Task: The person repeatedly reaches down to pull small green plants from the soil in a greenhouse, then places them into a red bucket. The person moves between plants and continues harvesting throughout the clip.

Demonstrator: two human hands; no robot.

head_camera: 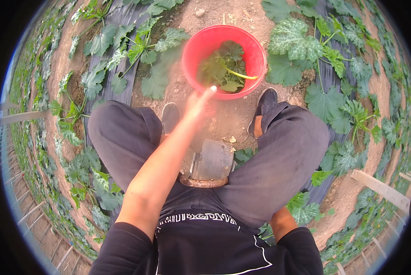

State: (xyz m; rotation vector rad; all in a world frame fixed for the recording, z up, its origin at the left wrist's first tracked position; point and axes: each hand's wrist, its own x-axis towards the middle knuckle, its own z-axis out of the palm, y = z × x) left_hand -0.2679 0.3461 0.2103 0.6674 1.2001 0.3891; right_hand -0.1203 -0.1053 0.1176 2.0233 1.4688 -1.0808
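My left hand (pixel 199 106), blurred by motion, reaches forward to the near rim of a red plastic bucket (pixel 257 62). One fingertip overlaps the rim in the picture; I cannot tell whether the fingers grip it. Inside the bucket lie cut green leaves (pixel 231 51), and a pale leaf stalk (pixel 240 73) leans towards its right wall. My right hand is out of view behind my right thigh, where only part of the forearm (pixel 283 221) shows. Between my thighs sits a worn grey piece (pixel 214 160) with a rusty, curved metal edge (pixel 203 182).
Squash-like plants with mottled leaves (pixel 294 41) grow on both sides, through black plastic mulch film (pixel 117 84). Bare soil (pixel 195 20) runs between the rows. My dark shoes (pixel 268 99) stand just on my side of the bucket. A pale post (pixel 380 190) rises at the right.
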